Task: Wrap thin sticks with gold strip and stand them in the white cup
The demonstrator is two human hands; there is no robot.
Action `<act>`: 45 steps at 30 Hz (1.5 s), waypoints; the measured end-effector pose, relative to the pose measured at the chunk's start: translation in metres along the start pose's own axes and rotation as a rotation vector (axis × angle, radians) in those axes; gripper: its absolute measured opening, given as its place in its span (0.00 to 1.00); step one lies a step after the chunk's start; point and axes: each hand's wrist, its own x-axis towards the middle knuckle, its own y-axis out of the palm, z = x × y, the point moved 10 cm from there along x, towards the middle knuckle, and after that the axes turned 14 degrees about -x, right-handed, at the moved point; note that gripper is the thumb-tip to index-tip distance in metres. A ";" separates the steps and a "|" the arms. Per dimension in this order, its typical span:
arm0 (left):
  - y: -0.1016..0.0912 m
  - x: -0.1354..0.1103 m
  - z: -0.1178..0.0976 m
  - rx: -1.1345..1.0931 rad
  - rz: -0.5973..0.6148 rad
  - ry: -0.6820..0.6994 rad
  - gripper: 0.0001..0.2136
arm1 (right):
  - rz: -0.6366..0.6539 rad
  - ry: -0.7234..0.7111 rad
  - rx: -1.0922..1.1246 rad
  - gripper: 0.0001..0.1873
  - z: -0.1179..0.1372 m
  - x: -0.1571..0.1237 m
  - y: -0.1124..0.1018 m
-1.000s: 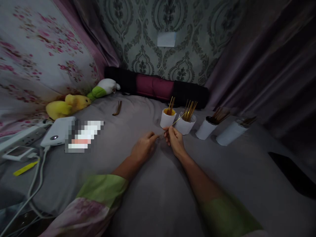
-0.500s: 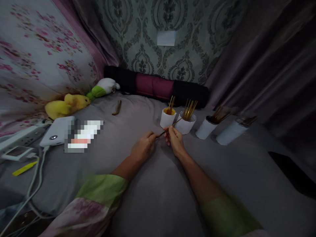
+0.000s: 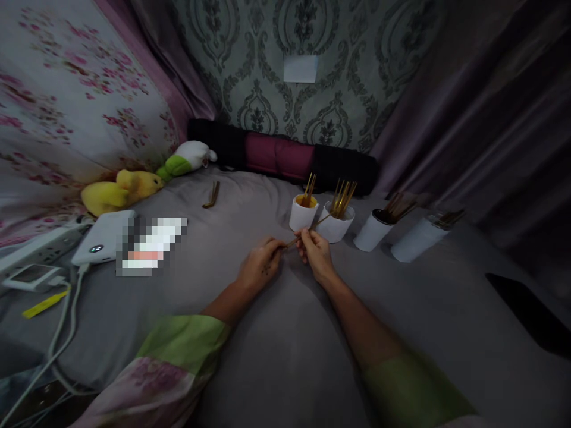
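A thin brown stick (image 3: 293,242) runs between my hands, slanting up to the right. My left hand (image 3: 261,263) is closed in a pinch on its lower left end. Further along, the fingers of my right hand (image 3: 318,254) pinch the same stick, its tip reaching past them in front of the second white cup (image 3: 335,229). Just behind my fingers stands another white cup (image 3: 300,219) with a yellow inside. Both cups hold upright golden-brown sticks. To their right, two taller white containers, one dark-rimmed (image 3: 372,233) and one longer (image 3: 410,245), lean in view with dark sticks inside.
On the grey bed sheet (image 3: 285,345) lies a bent brown piece (image 3: 213,196). Plush toys (image 3: 109,193), a white power bank (image 3: 100,238) with cables and a power strip (image 3: 49,246) are on the left. A black flat object (image 3: 526,312) lies right; a black-and-maroon roll (image 3: 279,153) lines the wall.
Both hands stay in almost the same place, still holding the stick. The stick looks lighter now, and my left hand has turned slightly.
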 end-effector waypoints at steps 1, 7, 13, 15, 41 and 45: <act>0.000 0.000 0.001 -0.013 -0.001 -0.005 0.11 | 0.003 0.002 -0.002 0.20 0.000 0.000 0.001; -0.001 0.001 0.009 -0.067 -0.021 -0.077 0.11 | -0.001 0.023 -0.014 0.19 -0.001 -0.001 0.001; -0.002 0.000 0.026 -0.184 -0.081 -0.233 0.12 | 0.005 0.013 -0.022 0.19 0.000 0.000 0.002; -0.001 -0.001 0.033 -0.236 -0.093 -0.294 0.12 | 0.004 -0.002 -0.021 0.18 0.000 0.000 0.001; 0.029 -0.015 0.044 -1.003 -0.100 -0.713 0.16 | -0.028 -0.207 -0.292 0.17 0.012 0.010 -0.009; 0.031 -0.016 0.041 -1.052 -0.100 -0.739 0.14 | -0.003 -0.217 -0.312 0.17 0.012 0.011 -0.009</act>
